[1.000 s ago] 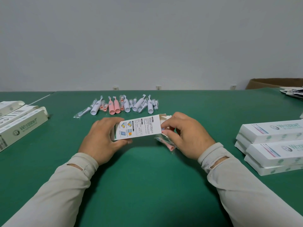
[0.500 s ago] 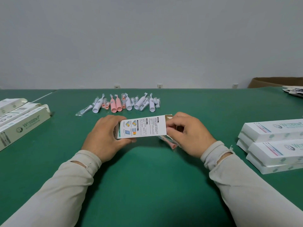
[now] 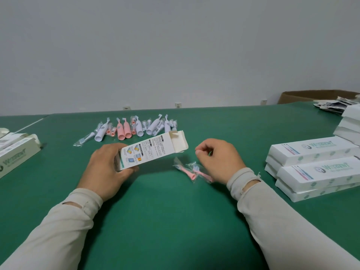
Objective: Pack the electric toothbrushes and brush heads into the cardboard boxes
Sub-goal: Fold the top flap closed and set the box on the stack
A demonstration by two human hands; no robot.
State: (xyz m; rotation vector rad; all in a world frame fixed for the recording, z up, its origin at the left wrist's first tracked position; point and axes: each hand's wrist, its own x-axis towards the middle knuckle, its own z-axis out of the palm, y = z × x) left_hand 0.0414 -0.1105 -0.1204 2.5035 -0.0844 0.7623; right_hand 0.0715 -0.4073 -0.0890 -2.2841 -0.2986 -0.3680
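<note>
**Open box in the left hand, two brush heads on the table**

Boxes (image 3: 18, 151) at far left read "WISDENT". The left hand (image 3: 105, 168) grips one small box (image 3: 150, 151) by its closed end, open flap tilted up to the right. Two wrapped pink brush heads (image 3: 191, 171) lie on the green table (image 3: 165, 221), just beside the right hand (image 3: 218, 158), whose curled fingers hold nothing. At right, a stack of boxes (image 3: 313, 164), two showing "WISDENT".

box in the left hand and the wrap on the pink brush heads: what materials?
Box: thin printed cardboard, probably; the open flap shows a plain matte inner side. Wrap on the pink brush heads: clear plastic film, likely; it is see-through, crinkled and glinting.
</note>
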